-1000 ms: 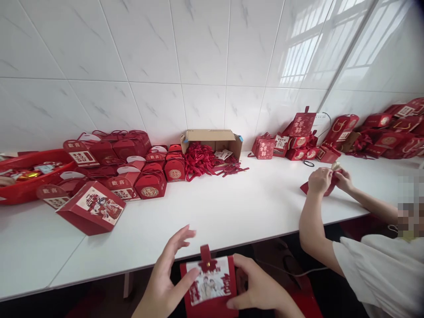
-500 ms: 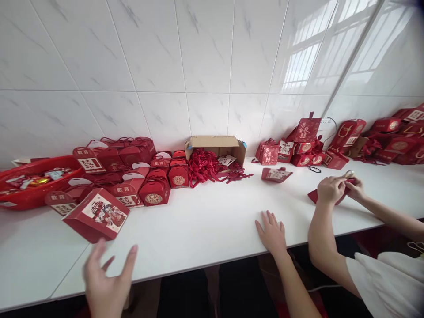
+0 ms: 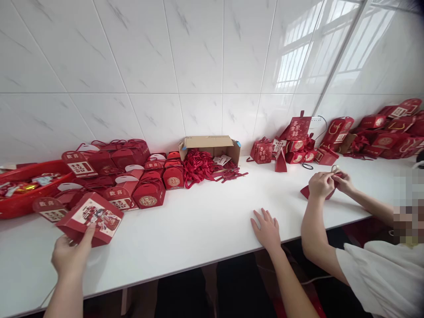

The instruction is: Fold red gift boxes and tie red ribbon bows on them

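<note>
The left hand [image 3: 70, 254] is clamped on the red box [image 3: 96, 221], with the thumb over the front and the fingers curled at the lower left side, their tips hidden. The box sits tilted near the left end of the desk [image 3: 198, 221], between the front edge and the handled boxes [image 3: 149, 194]; whether its base bears on the desk cannot be told. Secure the grip along the folded edges, where the card should be stiffest. Limit thumb pressure on the printed panel [image 3: 109, 221]; it is likely to dent or crease. Confirm that the fingers support the underside before taking the full weight. Allow clearance from the handled boxes and the red basin [image 3: 18, 206] at the far left, as a knock could disturb the row. The right hand [image 3: 267, 230] lies palm down by the front edge, right of centre, fingers spread and holding nothing; use it to steady the opposite side if the box twists.
</note>
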`<action>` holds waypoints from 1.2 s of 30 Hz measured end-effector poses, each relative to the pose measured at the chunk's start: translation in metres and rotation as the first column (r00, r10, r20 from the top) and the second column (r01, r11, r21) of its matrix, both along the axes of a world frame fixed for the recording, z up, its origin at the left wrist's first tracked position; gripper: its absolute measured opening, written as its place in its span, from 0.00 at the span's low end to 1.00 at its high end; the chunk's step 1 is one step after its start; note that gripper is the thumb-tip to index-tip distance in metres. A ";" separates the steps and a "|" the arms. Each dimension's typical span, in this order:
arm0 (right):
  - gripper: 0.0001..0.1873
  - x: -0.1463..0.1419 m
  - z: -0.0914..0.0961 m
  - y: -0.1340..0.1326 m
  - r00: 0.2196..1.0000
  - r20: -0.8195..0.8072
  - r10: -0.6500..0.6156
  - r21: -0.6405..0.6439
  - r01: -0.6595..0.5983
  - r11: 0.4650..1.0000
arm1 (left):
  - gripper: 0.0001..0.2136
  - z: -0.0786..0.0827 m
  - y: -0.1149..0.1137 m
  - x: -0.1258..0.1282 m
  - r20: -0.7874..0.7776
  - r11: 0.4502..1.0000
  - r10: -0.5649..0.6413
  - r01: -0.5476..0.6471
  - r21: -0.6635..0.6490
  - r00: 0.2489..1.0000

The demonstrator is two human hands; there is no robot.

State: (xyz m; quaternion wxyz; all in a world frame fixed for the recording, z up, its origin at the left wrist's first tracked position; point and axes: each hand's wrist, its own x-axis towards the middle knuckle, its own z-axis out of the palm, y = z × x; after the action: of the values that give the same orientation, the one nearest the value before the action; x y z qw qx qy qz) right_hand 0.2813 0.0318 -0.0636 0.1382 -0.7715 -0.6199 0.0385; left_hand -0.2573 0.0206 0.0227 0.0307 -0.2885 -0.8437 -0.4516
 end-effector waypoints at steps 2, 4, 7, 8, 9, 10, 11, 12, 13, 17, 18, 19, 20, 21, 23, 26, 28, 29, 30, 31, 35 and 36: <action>0.25 0.000 0.000 0.000 1.000 -0.002 -0.003 0.002 0.003 1.000 | 0.21 -0.005 0.008 0.008 0.083 0.989 0.119 -0.111 -0.102 0.989; 0.25 0.000 -0.001 -0.001 1.000 -0.003 -0.005 0.005 0.005 1.000 | 0.19 -0.012 0.004 0.021 0.084 0.991 0.100 -0.092 -0.102 0.991; 0.25 0.002 -0.004 -0.001 1.000 -0.016 -0.007 0.016 0.007 1.000 | 0.20 -0.027 -0.012 0.050 0.016 0.991 -0.129 0.128 0.041 0.992; 0.25 0.003 -0.005 -0.001 1.000 -0.026 -0.006 0.021 0.006 1.000 | 0.22 -0.033 -0.016 0.062 0.007 0.978 -0.189 0.187 0.090 0.982; 0.25 0.003 -0.007 0.000 0.999 -0.042 -0.004 0.028 0.005 1.000 | 0.24 -0.038 -0.020 0.076 0.055 0.973 -0.203 0.195 0.127 0.978; 0.25 0.003 -0.008 0.000 0.998 -0.063 -0.006 0.036 0.008 0.999 | 0.25 -0.043 -0.023 0.089 0.068 0.950 -0.258 0.240 0.201 0.964; 0.25 0.001 -0.010 0.000 0.996 -0.091 -0.012 0.047 0.017 0.999 | 0.25 -0.048 -0.024 0.104 0.079 0.916 -0.339 0.309 0.256 0.938; 0.25 -0.002 -0.012 0.000 0.991 -0.129 -0.019 0.062 0.027 0.998 | 0.25 -0.052 -0.026 0.118 0.094 0.883 -0.415 0.376 0.282 0.905; 0.25 -0.006 -0.013 -0.001 0.983 -0.184 -0.016 0.086 0.032 0.996 | 0.25 -0.056 -0.027 0.134 0.113 0.853 -0.476 0.427 0.301 0.872; 0.22 -0.033 -0.005 -0.014 0.749 -0.589 0.303 0.301 -0.144 0.943 | 0.21 -0.064 -0.038 0.195 0.213 0.666 -0.742 0.664 0.341 0.635; 0.21 -0.041 0.001 -0.018 0.600 -0.678 0.425 0.383 -0.206 0.901 | 0.20 -0.065 -0.042 0.208 0.237 0.609 -0.793 0.713 0.349 0.561; 0.21 -0.048 0.008 -0.023 0.442 -0.732 0.519 0.458 -0.246 0.855 | 0.19 -0.066 -0.046 0.219 0.250 0.549 -0.836 0.758 0.352 0.489; 0.23 -0.055 0.017 -0.027 0.303 -0.747 0.592 0.526 -0.275 0.805 | 0.18 -0.065 -0.049 0.229 0.258 0.492 -0.869 0.796 0.352 0.423; 0.27 -0.060 0.027 -0.031 0.197 -0.735 0.648 0.588 -0.291 0.755 | 0.18 -0.064 -0.051 0.236 0.270 0.446 -0.890 0.822 0.353 0.367; 0.35 -0.069 0.050 -0.035 0.095 -0.679 0.727 0.668 -0.328 0.667 | 0.17 -0.059 -0.054 0.244 0.288 0.385 -0.911 0.858 0.340 0.294; 0.26 -0.076 0.078 -0.031 0.168 -0.630 0.758 0.657 -0.404 0.636 | 0.16 -0.044 -0.054 0.243 0.285 0.333 -0.925 0.899 0.283 0.252; 0.18 -0.078 0.088 -0.025 0.234 -0.623 0.747 0.642 -0.393 0.658 | 0.17 -0.032 -0.053 0.239 0.248 0.310 -0.936 0.920 0.241 0.250; 0.17 -0.080 0.090 -0.022 0.250 -0.621 0.742 0.643 -0.379 0.666 | 0.18 -0.027 -0.053 0.238 0.225 0.314 -0.938 0.921 0.231 0.263; 0.15 -0.081 0.091 -0.020 0.259 -0.619 0.742 0.645 -0.371 0.668 | 0.20 -0.021 -0.052 0.237 0.203 0.330 -0.936 0.915 0.231 0.286; 0.15 -0.082 0.091 -0.018 0.265 -0.616 0.742 0.642 -0.376 0.668 | 0.22 -0.017 -0.052 0.238 0.184 0.351 -0.932 0.904 0.245 0.312; 0.15 -0.083 0.085 -0.018 0.263 -0.637 0.724 0.597 -0.426 0.680 | 0.28 -0.005 -0.049 0.248 0.163 0.403 -0.915 0.838 0.368 0.368; 0.16 -0.083 0.084 -0.020 0.257 -0.651 0.714 0.587 -0.425 0.689 | 0.28 -0.004 -0.048 0.252 0.162 0.414 -0.910 0.817 0.401 0.381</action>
State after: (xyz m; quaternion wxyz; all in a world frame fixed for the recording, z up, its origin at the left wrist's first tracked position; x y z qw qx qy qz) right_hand 0.1985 0.0118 0.0208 0.5102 -0.3351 -0.7031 0.3648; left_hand -0.0057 -0.0278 0.0188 -0.3278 -0.5950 -0.4885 -0.5476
